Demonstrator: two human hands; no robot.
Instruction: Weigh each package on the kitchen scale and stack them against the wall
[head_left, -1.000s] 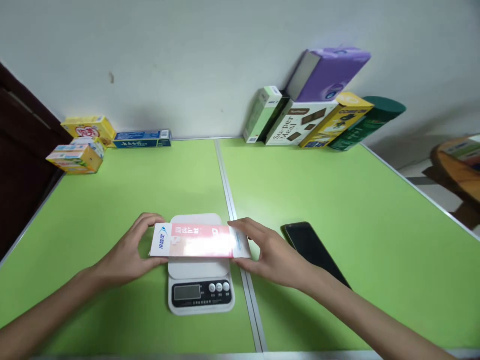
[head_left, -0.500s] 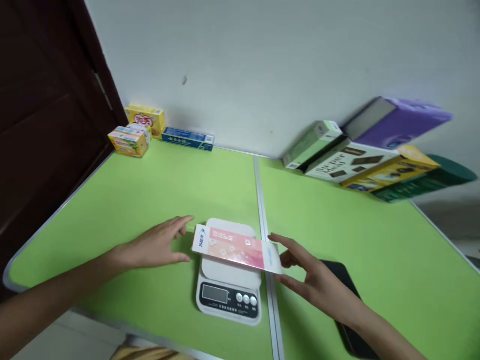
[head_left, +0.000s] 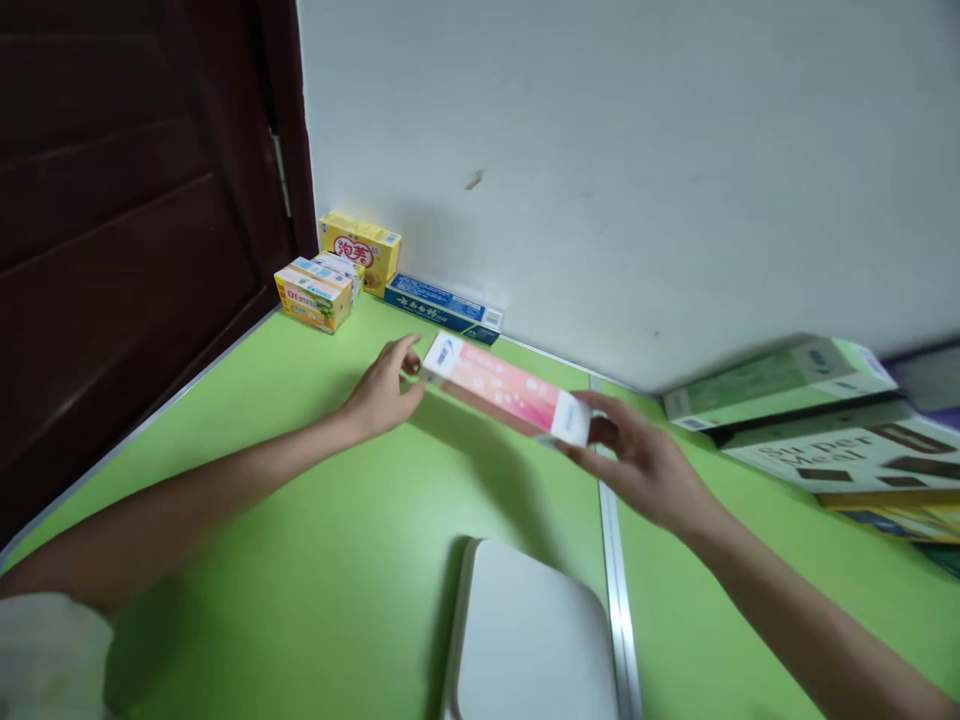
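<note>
A long, slim pink and white toothpaste box [head_left: 504,388] is up in the air over the table, its left end higher in view than its right. My right hand [head_left: 637,455] grips the right end between thumb and fingers. At the other end, my left hand [head_left: 384,388] closes its thumb and fingertips on the box's edge. Below, nearer to me, stands the white kitchen scale [head_left: 536,635] with its bare weighing plate showing; its display is out of view.
Against the wall at the back left are a dark blue box [head_left: 442,307], a yellow box [head_left: 360,250] and a small yellow-pink pack [head_left: 313,295]. At the right lean a green box [head_left: 780,385] and a white biscuit box [head_left: 840,455]. A metal strip [head_left: 611,560] divides the green table.
The toothpaste box has risen off the scale and moved toward the back wall, with both hands along with it. My left hand has closed on its left end. The view has swung left and up.
</note>
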